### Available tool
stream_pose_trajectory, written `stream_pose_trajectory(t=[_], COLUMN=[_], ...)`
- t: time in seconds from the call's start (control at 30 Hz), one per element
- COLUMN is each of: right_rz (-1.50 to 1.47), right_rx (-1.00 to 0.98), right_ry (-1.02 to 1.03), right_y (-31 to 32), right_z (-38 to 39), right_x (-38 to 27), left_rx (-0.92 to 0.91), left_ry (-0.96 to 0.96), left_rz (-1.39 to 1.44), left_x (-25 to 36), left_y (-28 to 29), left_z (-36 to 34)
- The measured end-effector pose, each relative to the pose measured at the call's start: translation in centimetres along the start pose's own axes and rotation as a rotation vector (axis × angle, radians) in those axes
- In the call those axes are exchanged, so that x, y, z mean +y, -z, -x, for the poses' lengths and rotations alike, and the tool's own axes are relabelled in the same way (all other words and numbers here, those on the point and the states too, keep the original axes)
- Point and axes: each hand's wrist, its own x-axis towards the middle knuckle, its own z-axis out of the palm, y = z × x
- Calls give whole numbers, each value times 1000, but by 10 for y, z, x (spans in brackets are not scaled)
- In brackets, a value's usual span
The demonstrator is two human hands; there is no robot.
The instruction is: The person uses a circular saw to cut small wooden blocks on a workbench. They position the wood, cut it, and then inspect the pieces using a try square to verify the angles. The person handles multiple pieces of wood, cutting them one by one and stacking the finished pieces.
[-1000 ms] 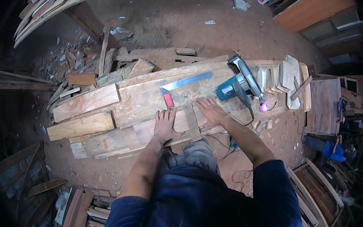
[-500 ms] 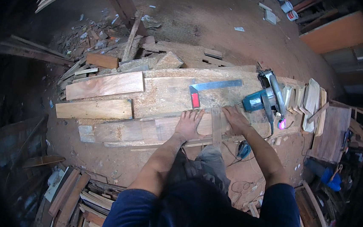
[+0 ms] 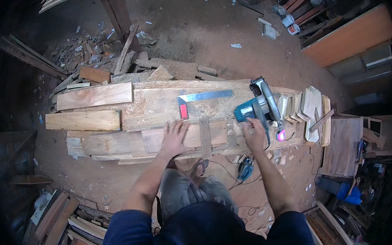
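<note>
My left hand [image 3: 174, 140] lies flat with fingers spread on a pale wooden board [image 3: 156, 141] along the bench's near side. A short crosswise wood strip [image 3: 205, 138] lies over the board, just right of that hand. My right hand [image 3: 254, 136] is at the near side of a teal circular saw [image 3: 250, 109], fingers partly bent and apart; whether they touch the saw's body cannot be made out. A try square [image 3: 205, 96] with a red-marked handle lies beyond my left hand.
Two planks [image 3: 83, 121] lie at the bench's left. Stacked wood pieces [image 3: 312, 108] stand at the right end, near a pink-and-white round object [image 3: 281, 135]. Another teal power tool [image 3: 245, 168] and its cord are on the floor. Scrap wood [image 3: 95, 75] is piled beyond the bench.
My right hand has left the board and moved right to the saw. My left hand remains on the board. The view has shifted, so the bench appears further left.
</note>
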Motion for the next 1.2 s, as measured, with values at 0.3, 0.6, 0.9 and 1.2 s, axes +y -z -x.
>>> stream_pose_trajectory(t=[0.3, 0.6, 0.9, 1.2], right_rz=[-683, -922, -938, -1002], right_rx=[-484, -591, -597, -537], right_ry=[-651, -828, -824, -807], right_y=[-111, -102, -109, -116], right_z=[44, 45, 43, 52], right_x=[77, 62, 80, 109], left_rx=[588, 753, 738, 723], left_ry=[821, 890, 950, 875], left_rz=[252, 312, 220, 237], left_x=[-58, -45, -45, -37], left_y=[-33, -35, -34, -27], left_z=[90, 86, 88, 81])
